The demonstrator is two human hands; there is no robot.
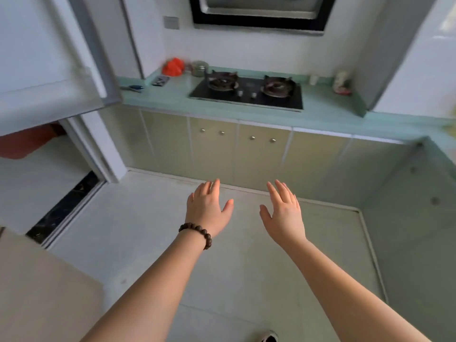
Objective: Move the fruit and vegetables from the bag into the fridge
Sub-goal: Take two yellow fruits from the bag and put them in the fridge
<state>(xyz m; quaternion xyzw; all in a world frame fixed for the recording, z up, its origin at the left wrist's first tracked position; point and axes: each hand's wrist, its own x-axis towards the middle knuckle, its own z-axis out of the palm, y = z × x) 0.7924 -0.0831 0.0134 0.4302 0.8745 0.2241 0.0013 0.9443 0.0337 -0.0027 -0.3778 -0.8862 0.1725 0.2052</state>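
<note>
Fridge door (pixel 49 58) hangs open at upper left, interior not visible; no bag or produce in view, unless the red bag (pixel 173 67) on the counter (pixel 320 104) by the gas hob (pixel 246 91) is it. Left hand (pixel 206 208) w/ bead bracelet (pixel 197 233) and right hand (pixel 283 211) both spread flat, empty, over bare floor (pixel 148 243), prob. between trips. Nothing blocks the way.

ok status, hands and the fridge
Left hand and right hand open, empty, held over bare floor. Fridge door open at upper left. No bag or produce clearly in view. Nothing in the way.
</note>
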